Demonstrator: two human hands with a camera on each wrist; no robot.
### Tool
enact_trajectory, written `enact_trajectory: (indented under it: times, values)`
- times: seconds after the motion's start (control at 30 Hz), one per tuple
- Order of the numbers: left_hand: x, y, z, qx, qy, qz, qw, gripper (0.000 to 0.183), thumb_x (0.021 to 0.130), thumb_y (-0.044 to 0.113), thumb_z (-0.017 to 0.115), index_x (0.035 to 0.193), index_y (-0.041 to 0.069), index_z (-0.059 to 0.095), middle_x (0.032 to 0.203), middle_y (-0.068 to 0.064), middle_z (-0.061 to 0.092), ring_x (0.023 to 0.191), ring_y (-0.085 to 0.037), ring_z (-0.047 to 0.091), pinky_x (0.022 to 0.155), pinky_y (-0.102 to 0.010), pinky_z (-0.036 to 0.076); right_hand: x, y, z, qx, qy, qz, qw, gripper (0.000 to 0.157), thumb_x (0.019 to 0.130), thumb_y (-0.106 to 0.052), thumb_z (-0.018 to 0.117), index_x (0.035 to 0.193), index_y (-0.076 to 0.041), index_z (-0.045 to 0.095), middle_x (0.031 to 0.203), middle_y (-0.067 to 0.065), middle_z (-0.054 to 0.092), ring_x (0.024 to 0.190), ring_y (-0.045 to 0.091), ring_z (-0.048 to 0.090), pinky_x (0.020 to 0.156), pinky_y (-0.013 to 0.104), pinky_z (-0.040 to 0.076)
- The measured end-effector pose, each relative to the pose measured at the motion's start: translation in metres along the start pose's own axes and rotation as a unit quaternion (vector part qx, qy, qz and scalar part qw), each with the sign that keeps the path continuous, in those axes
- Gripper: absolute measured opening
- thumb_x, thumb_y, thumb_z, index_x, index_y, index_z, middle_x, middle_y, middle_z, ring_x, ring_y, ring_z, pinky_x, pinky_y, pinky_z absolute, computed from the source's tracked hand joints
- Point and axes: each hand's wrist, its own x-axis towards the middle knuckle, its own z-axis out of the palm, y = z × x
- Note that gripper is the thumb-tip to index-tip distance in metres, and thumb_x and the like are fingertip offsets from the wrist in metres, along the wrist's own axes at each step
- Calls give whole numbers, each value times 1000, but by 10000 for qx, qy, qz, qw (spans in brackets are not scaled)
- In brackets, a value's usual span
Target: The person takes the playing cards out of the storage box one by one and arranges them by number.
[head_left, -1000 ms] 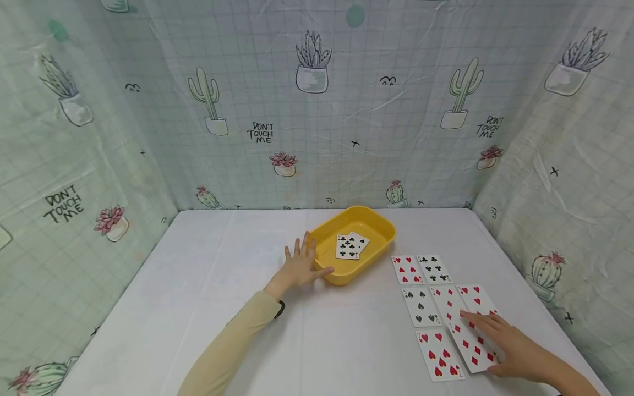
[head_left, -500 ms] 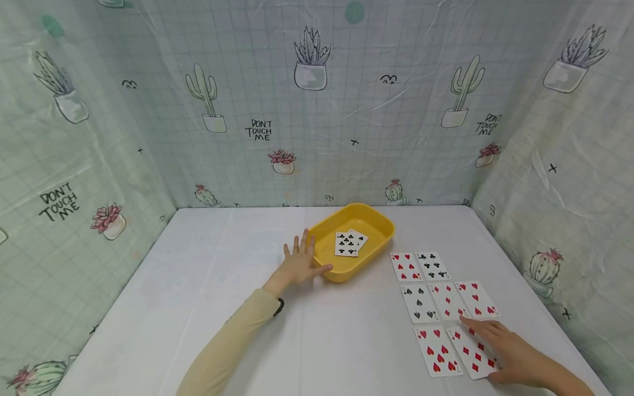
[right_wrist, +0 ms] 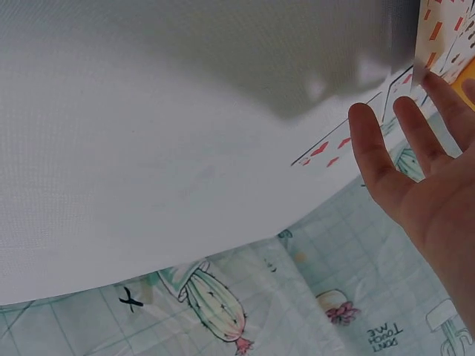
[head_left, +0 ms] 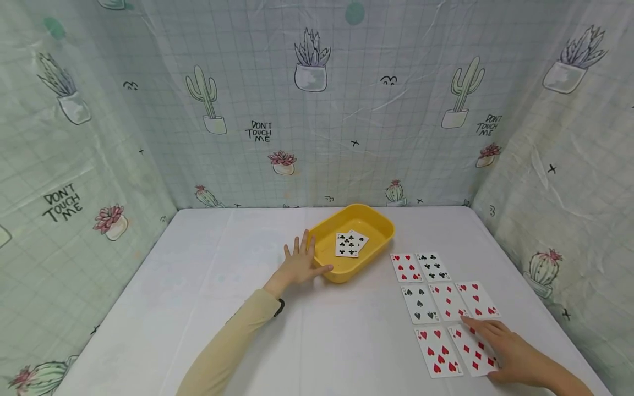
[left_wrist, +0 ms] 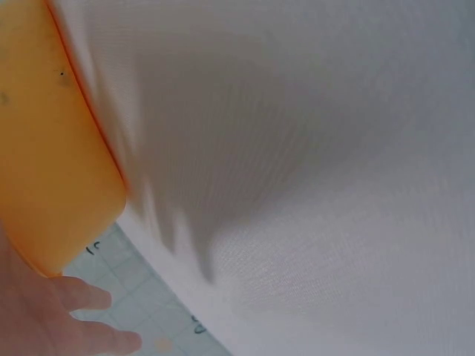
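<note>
My right hand [head_left: 517, 355] holds the seven of diamonds [head_left: 473, 350] by its edges, a finger at the top and the thumb at the lower right corner. In the right wrist view that card [right_wrist: 436, 33] stands tilted at the fingertips, partly cut off by the frame edge. The seven of hearts [head_left: 438, 352] lies just left of it, the five of diamonds [head_left: 447, 302] just above. My left hand [head_left: 296, 268] rests against the left end of a yellow tray [head_left: 342, 276], fingers spread and straight, thumb along its front rim.
In the tray lies the seven of clubs [head_left: 346, 245], partly covering a spade card [head_left: 364, 239]. The five of spades [head_left: 420, 303] and five of hearts [head_left: 477, 300] share the middle row. Above are the six of hearts [head_left: 406, 268] and six of clubs [head_left: 433, 267].
The seven of diamonds no longer overlaps the five of diamonds; it has come down beside the seven of hearts, then shifted up very slightly. The left hand has stayed on the tray.
</note>
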Motion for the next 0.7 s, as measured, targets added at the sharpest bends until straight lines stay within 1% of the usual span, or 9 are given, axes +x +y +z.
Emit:
enact_trajectory:
  times: [0.17,0.3,0.33,0.43,0.5,0.57,0.63,0.7]
  values:
    - [0,0,1,2,-44,-42,10000,104,75,78,27,144,5,-2,149,-16,-15,134,-46,2,101,-66,7,1,-1,1,-41,-3,-37,10000,96,53,-36,80,136,-20,36,125,1,48,105,18,37,72,27,50]
    - [-1,1,2,41,-54,-56,10000,103,76,77,29,144,5,-1,149,-17,-13,134,-46,3,101,-66,7,-1,-3,1,21,-43,-10,10000,95,53,-40,80,136,-20,36,124,0,49,105,18,37,72,26,50]
    - [-1,2,2,64,-66,-48,9999,102,77,76,29,143,5,-1,149,-17,-12,134,-47,3,101,-66,8,-1,-4,0,4,-10,-58,10000,96,53,-40,80,136,-20,36,124,1,49,104,17,37,72,27,50]
    - [-2,3,1,76,-72,-44,9999,101,77,75,30,144,5,-1,149,-18,-11,134,-46,3,101,-66,8,-1,-5,-7,-99,356,-206,9991,97,52,-38,81,136,-21,36,122,1,50,105,11,33,70,29,49]
    - [-3,3,1,49,-69,-50,10000,101,78,75,31,144,5,-1,149,-17,-13,134,-46,2,101,-66,7,2,-8,-15,-170,763,-409,9961,95,53,-35,81,135,-20,37,120,0,51,105,2,29,69,30,50]
    - [-4,3,0,35,-47,-55,10000,101,78,74,32,144,6,0,149,-17,-13,134,-46,2,101,-65,7,8,-12,-25,-216,1266,-723,9891,91,55,-28,82,134,-18,39,119,-1,51,106,-6,25,69,29,49]
    - [-4,3,-1,35,-32,-42,10000,100,78,74,31,144,5,0,148,-17,-14,134,-46,2,101,-65,7,17,-20,-38,-161,1485,-935,9843,87,59,-24,81,135,-17,38,121,-2,50,107,-10,22,69,27,49]
    - [-4,3,-1,43,-29,-32,10000,101,78,75,31,144,5,0,149,-17,-13,134,-46,3,101,-66,8,26,-29,-50,-164,1629,-1137,9799,84,63,-20,79,136,-16,36,123,-3,49,111,-9,23,71,28,48]
